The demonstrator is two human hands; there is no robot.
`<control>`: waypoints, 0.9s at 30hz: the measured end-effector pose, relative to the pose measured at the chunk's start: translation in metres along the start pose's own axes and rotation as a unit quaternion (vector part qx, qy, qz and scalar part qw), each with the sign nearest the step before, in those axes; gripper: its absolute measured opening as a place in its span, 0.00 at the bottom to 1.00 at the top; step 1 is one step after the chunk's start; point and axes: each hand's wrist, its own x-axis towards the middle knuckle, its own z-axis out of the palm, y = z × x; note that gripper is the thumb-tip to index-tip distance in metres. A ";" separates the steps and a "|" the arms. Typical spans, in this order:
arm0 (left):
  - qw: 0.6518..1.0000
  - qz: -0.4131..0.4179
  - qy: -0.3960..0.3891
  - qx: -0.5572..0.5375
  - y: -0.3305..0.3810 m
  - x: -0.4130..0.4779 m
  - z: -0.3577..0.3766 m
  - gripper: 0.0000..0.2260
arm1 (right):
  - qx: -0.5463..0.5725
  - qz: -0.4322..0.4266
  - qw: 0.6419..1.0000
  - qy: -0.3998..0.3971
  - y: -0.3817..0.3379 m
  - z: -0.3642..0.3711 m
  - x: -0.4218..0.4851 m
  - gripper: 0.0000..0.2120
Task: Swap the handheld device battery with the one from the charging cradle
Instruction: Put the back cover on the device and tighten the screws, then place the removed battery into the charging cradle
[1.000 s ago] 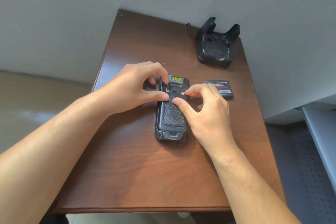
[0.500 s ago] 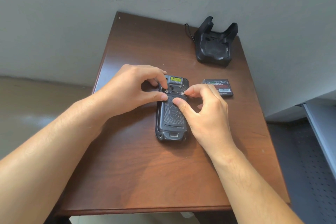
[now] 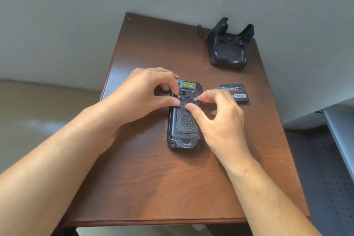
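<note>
A black handheld device lies face down on the brown table, its textured battery cover on. My left hand pinches the small silver latch at the cover's upper left, thumb on the cover. My right hand pinches the matching latch at the upper right, thumb also pressing the cover. A loose black battery with a red-and-white label lies flat just right of the device. The black charging cradle stands at the table's far right corner with its slot showing nothing inside.
A thin black cable runs from the cradle toward the wall. A grey wall borders the table's far and right sides. A grey metal shelf edge sits lower right, with dark perforated flooring below it.
Both hands stay on the two latches; the fingers shift only slightly. The view has tilted a little, nothing on the table has moved.
</note>
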 end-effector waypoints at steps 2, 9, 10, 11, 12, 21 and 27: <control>1.000 -0.018 0.023 -0.009 0.002 -0.003 0.003 0.08 | 0.002 -0.002 1.000 0.003 0.001 0.000 0.000 0.13; 0.997 -0.062 0.053 -0.012 0.009 -0.009 0.010 0.05 | 0.010 -0.012 1.000 0.022 0.004 0.005 -0.002 0.13; 0.996 -0.067 0.055 -0.013 0.009 -0.008 0.011 0.05 | 0.009 -0.014 1.000 0.025 0.004 0.005 -0.003 0.13; 0.996 -0.072 0.057 -0.012 0.009 -0.007 0.011 0.05 | 0.008 -0.016 0.999 0.028 0.004 0.005 -0.003 0.13; 0.995 -0.077 0.058 -0.010 0.010 -0.007 0.012 0.05 | 0.008 -0.018 0.999 0.030 0.004 0.006 -0.003 0.13; 0.995 -0.083 0.062 -0.011 0.012 -0.007 0.013 0.06 | 0.001 -0.021 0.999 0.029 0.001 0.006 -0.002 0.12; 0.992 -0.085 0.075 -0.051 0.013 -0.012 0.012 0.15 | -0.056 -0.055 0.997 -0.015 0.004 -0.037 0.027 0.12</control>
